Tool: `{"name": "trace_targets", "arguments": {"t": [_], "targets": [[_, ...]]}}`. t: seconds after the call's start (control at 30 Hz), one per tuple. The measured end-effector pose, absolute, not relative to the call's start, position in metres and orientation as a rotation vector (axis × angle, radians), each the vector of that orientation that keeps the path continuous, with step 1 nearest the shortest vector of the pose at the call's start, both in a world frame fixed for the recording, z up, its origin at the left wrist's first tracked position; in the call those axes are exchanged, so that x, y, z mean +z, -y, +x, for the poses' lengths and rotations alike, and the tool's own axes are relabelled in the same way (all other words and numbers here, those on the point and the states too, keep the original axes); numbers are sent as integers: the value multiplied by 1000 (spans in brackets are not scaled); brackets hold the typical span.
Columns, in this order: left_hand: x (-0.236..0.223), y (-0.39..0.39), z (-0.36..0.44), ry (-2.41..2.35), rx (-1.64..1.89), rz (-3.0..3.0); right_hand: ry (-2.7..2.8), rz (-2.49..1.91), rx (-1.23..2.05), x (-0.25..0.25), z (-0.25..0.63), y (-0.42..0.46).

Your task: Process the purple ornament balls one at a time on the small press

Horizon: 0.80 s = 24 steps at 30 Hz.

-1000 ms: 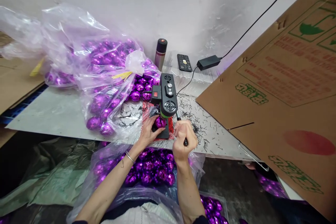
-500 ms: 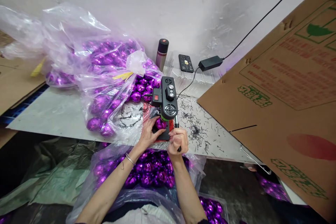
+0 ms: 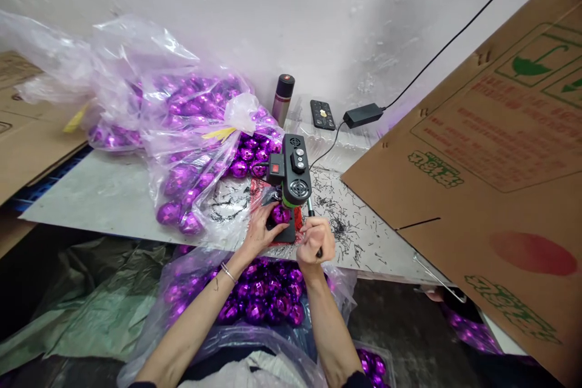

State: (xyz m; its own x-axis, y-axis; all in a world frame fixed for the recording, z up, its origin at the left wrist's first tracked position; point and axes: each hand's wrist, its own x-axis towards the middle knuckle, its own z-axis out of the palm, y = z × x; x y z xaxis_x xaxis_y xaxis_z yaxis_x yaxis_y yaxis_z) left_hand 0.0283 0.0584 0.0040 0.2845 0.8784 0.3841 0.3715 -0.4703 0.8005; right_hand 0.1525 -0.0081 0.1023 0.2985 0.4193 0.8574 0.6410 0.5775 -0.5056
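Your right hand, wrapped round the lever, has edged rightward at the black machine's five o'clock. Your left hand holds the purple ball at seven, seemingly still in work.

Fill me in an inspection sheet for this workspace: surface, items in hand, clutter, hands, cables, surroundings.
Surface: pale tabletop, strewn with thin black scraps right of the machine and some to its left.
Items in hand: purple ball under the head of a black machine; side lever.
Clutter: tied plastic bag of purple balls at left; bottle and phone behind the machine.
Hands: left hand has thumb and fingers around the ball; right hand is closed on the lever.
Cables: black cord from the adapter toward the upper right; thinner cord toward the machine.
Surroundings: pale wall behind; printed carton at right; more balls below the table's near edge.
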Motion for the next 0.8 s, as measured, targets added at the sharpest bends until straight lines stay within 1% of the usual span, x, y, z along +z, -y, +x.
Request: {"name": "trace_targets", "arguments": {"t": [0.1,0.17,0.27,0.33,0.43,0.5,0.63,0.7,0.8], "targets": [[3,-48,23,-1070,1151,1988,1258,-1101,-72,132,150,10],[1,-33,15,-1032,1156,2023,1252,-1130,-32,141,150,12],[5,-13,-5,-1006,1137,2092,1290,-1116,-43,138,150,16],[15,-18,-18,-1063,1164,2095,1316,-1094,-71,131,150,17],[37,-62,-31,-1314,1269,2020,1318,-1063,-89,124,149,17],[50,-104,-33,-1539,1269,1959,1320,-1045,-91,123,149,16],[64,-167,-24,-1817,976,1909,1334,-1037,-101,124,148,15],[65,-179,-19,-1861,852,1912,1335,-1051,-111,123,148,16],[63,-181,-20,-1836,806,1952,1335,-1071,-130,122,148,16]]}}
